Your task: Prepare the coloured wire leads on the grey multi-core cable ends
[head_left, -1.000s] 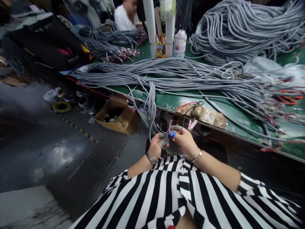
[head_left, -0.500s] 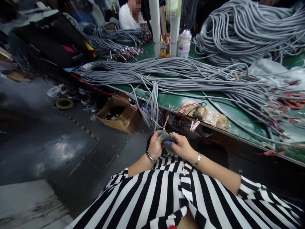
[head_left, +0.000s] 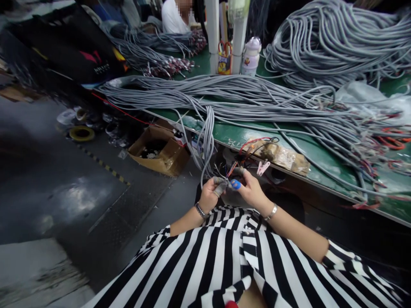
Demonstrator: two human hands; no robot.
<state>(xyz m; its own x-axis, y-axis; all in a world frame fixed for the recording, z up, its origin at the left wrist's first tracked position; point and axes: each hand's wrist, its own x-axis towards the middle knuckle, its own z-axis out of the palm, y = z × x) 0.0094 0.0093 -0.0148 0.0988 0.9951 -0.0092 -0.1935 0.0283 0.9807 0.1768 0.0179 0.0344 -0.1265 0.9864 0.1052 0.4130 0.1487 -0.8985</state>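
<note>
My left hand (head_left: 209,196) pinches the end of a grey cable in front of my lap, with grey covers on its fingertips. Thin coloured wires (head_left: 231,170) fan out of that end, orange, blue and white among them. From the other side my right hand (head_left: 253,193) closes its thumb and forefinger about these wires; the exact contact is too small to make out. Its thumb wears a blue cover (head_left: 236,184), and a grey cover is on the forefinger. A hanging bunch of grey cables (head_left: 208,132) drops over the table edge beside my left hand.
Long grey cables (head_left: 244,92) lie along the green table (head_left: 224,136), with a big coil (head_left: 327,42) behind. A pink clip (head_left: 263,168) and a taped block (head_left: 285,156) sit at the edge. A cardboard box (head_left: 170,160) stands below. Across the table is a person (head_left: 173,17).
My right hand has shifted slightly right and its forefinger has moved up behind the coloured wires. The wires now spread wider. My left hand stays at the cable end.
</note>
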